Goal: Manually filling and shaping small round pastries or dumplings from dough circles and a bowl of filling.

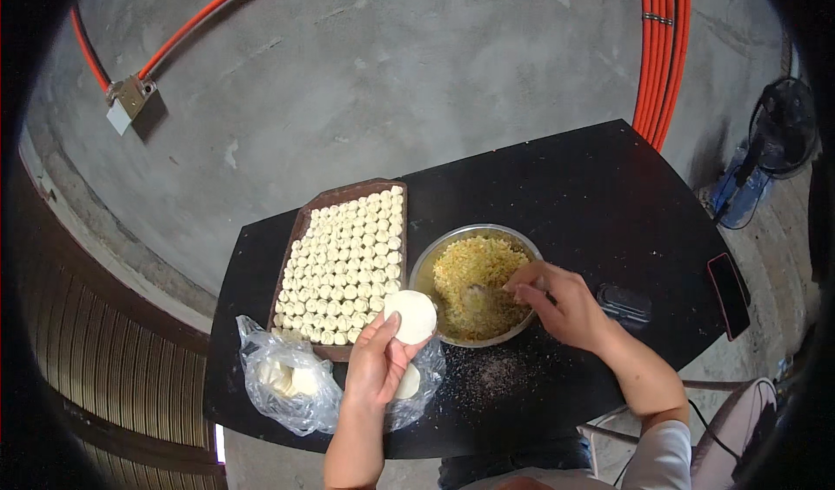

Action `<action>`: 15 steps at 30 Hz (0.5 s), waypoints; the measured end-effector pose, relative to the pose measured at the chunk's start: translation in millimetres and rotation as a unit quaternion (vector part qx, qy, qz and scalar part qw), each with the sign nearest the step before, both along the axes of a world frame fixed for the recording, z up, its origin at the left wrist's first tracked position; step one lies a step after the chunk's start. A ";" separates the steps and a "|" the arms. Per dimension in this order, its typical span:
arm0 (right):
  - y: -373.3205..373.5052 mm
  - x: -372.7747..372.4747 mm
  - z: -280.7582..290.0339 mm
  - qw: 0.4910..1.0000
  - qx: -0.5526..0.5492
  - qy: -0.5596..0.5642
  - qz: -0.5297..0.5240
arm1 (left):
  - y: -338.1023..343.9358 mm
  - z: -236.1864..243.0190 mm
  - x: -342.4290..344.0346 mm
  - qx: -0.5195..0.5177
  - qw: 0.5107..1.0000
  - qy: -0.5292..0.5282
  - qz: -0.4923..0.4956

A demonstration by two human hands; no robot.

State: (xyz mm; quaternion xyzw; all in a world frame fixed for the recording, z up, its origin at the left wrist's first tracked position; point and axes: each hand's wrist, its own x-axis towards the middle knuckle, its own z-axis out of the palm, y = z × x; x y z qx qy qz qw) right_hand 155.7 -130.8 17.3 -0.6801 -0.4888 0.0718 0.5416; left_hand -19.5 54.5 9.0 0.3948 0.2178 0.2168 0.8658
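a round dough wrapper (410,318) lies flat on the fingers of the left hand (376,360), gripped under the thumb, between the tray and the bowl. the right hand (561,303) is at the right side of the metal bowl (424,273), fingers curled over the yellow-green filling (474,260); i cannot tell whether it grips anything. left of the bowl, a brown tray (330,351) carries close rows of small pale dumplings (344,264). on the near left, a clear plastic bag (261,351) holds pale pieces; another wrapper (409,383) shows beside the left wrist. pale crumbs (496,377) dot the black table (565,194) on the bowl's near side. farther right are a dark case (624,306) and, at the table's edge, a phone (729,294). orange cables (665,55) run down the far grey wall (435,73).
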 end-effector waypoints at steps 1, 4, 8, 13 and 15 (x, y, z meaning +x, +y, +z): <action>1.1 -0.1 -4.8 1.000 -0.002 0.000 0.001 | -0.6 0.4 -0.6 -0.002 1.000 0.000 0.001; 3.9 -6.8 -14.4 0.995 -0.011 -0.083 0.055 | -0.1 1.0 -3.9 0.008 1.000 0.001 -0.002; 8.8 -8.4 -26.7 0.983 -0.037 -0.158 0.087 | 1.3 0.8 -2.0 0.007 1.000 0.008 -0.008; 5.6 -6.9 -19.8 0.981 -0.035 -0.139 0.134 | 1.3 -0.2 -2.3 0.013 1.000 0.002 0.002; 4.1 -6.1 -15.8 0.981 -0.028 -0.154 0.115 | 2.1 -0.3 -2.4 0.014 1.000 0.006 0.004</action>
